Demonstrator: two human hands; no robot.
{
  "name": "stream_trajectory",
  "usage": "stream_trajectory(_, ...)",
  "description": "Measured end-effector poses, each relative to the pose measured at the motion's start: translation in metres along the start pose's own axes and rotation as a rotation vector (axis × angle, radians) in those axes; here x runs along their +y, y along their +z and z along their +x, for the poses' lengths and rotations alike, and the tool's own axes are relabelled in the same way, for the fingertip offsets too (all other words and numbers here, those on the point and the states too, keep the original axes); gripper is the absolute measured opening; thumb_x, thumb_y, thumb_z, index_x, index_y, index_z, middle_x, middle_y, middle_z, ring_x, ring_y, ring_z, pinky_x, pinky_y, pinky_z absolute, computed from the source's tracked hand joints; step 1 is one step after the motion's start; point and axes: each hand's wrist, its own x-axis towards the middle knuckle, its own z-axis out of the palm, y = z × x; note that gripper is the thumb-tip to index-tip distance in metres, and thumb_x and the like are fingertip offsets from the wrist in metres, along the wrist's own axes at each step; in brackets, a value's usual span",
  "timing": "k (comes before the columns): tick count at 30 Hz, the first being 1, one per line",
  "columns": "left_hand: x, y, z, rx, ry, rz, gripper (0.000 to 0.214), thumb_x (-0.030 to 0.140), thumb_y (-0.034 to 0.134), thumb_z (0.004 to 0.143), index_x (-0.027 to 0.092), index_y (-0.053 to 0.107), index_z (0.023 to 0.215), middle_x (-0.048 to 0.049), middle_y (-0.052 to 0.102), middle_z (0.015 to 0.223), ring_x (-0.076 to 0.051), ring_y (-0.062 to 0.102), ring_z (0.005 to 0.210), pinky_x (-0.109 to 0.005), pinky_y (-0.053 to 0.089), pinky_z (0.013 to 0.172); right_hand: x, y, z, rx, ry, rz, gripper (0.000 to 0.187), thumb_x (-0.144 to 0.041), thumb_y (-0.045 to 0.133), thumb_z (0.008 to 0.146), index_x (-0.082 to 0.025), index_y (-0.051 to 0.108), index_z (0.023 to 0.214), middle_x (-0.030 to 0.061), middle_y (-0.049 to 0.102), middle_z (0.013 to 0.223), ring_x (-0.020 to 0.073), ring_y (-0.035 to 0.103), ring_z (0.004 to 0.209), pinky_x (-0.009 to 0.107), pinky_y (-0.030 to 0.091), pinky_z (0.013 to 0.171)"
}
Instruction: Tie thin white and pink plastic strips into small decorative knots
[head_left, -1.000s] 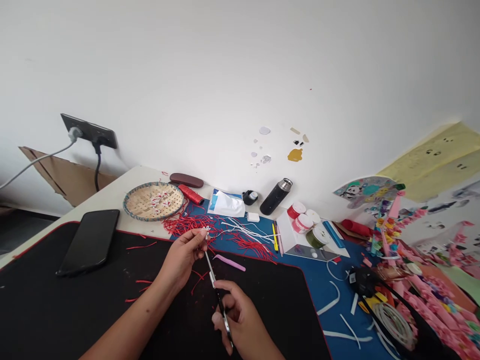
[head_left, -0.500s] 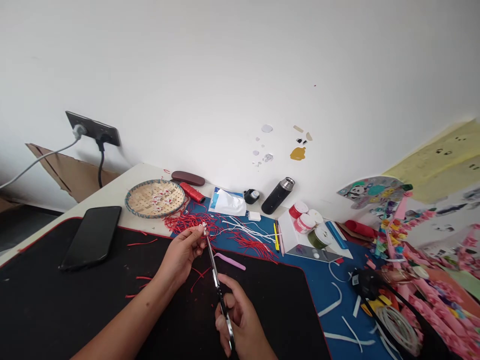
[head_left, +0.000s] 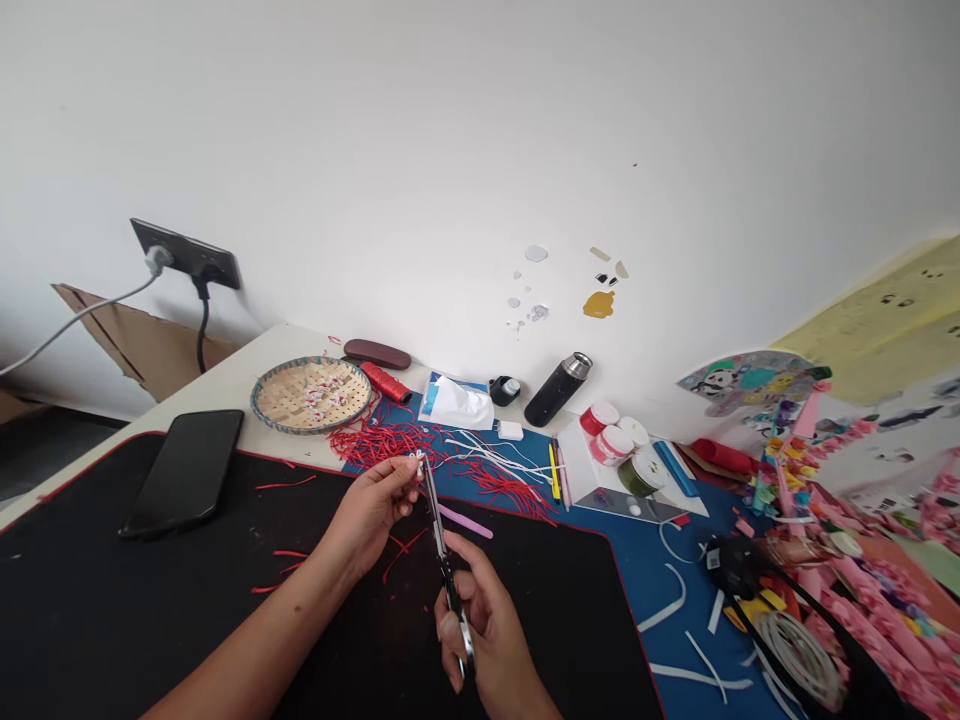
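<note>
My left hand (head_left: 369, 518) pinches a tiny white knotted piece of ribbon or paper strip (head_left: 416, 464) between thumb and fingertips. My right hand (head_left: 484, 625) holds a pair of slim metal scissors (head_left: 444, 565) by the handles. Their blade tips reach up to the white piece, right beside my left fingertips. Whether the blades are parted is too small to tell. Behind my hands lies a tangle of thin red strands (head_left: 379, 445), with thin white strips (head_left: 495, 458) to the right. A pink tweezer-like tool (head_left: 466, 522) lies just beyond the scissors.
A black desk mat (head_left: 187, 620) with red snippets and a black phone (head_left: 182, 473) lies on the left. Farther back stand a woven basket (head_left: 310, 395), a red thread spool (head_left: 385, 382) and a black flask (head_left: 559, 390). Pink craft pieces (head_left: 870, 610) pile up on the right.
The scissors have swung more upright, with their tips moving up and right to the white piece. My right hand has risen slightly. The view has shifted only a little.
</note>
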Motion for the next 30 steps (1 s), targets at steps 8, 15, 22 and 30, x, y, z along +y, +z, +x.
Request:
stream_trajectory(8, -0.001, 0.002, -0.002, -0.028, 0.018, 0.045, 0.040, 0.043, 0.100, 0.060, 0.015, 0.074, 0.071, -0.0021, 0.071, 0.070, -0.010, 0.055, 0.053, -0.020, 0.039, 0.046, -0.003, 0.004, 0.001, 0.056, 0.027, -0.018, 0.085, -0.052, 0.090, 0.081, -0.029, 0.050, 0.153, -0.0066, 0.052, 0.080, 0.0029, 0.037, 0.045, 0.013, 0.039, 0.037)
stream_trajectory(15, -0.002, 0.001, -0.001, 0.001, 0.014, 0.053, 0.043, 0.046, 0.101, 0.056, 0.016, 0.075, 0.072, -0.0014, 0.070, 0.068, -0.011, 0.056, 0.053, -0.019, 0.040, 0.046, 0.003, 0.001, -0.002, 0.069, -0.010, -0.149, 0.075, -0.042, 0.084, 0.085, -0.032, 0.053, 0.153, -0.0059, 0.055, 0.082, 0.0039, 0.040, 0.047, 0.013, 0.038, 0.037)
stream_trajectory(22, -0.001, 0.000, -0.001, 0.013, -0.011, 0.050, 0.039, 0.043, 0.099, 0.059, 0.016, 0.074, 0.073, -0.0009, 0.070, 0.069, -0.010, 0.057, 0.053, -0.019, 0.039, 0.045, 0.002, -0.001, -0.001, 0.076, 0.002, -0.267, 0.072, -0.036, 0.081, 0.086, -0.033, 0.053, 0.153, -0.0059, 0.057, 0.080, 0.0057, 0.040, 0.047, 0.016, 0.038, 0.039)
stream_trajectory(30, -0.001, -0.001, 0.000, 0.022, -0.016, 0.046, 0.047, 0.047, 0.102, 0.053, 0.016, 0.072, 0.071, 0.0001, 0.069, 0.068, -0.009, 0.056, 0.053, -0.018, 0.038, 0.045, -0.014, 0.001, 0.000, 0.063, -0.048, -0.443, 0.070, -0.031, 0.079, 0.084, -0.032, 0.057, 0.150, -0.0052, 0.055, 0.077, 0.0099, 0.043, 0.058, 0.021, 0.039, 0.054)
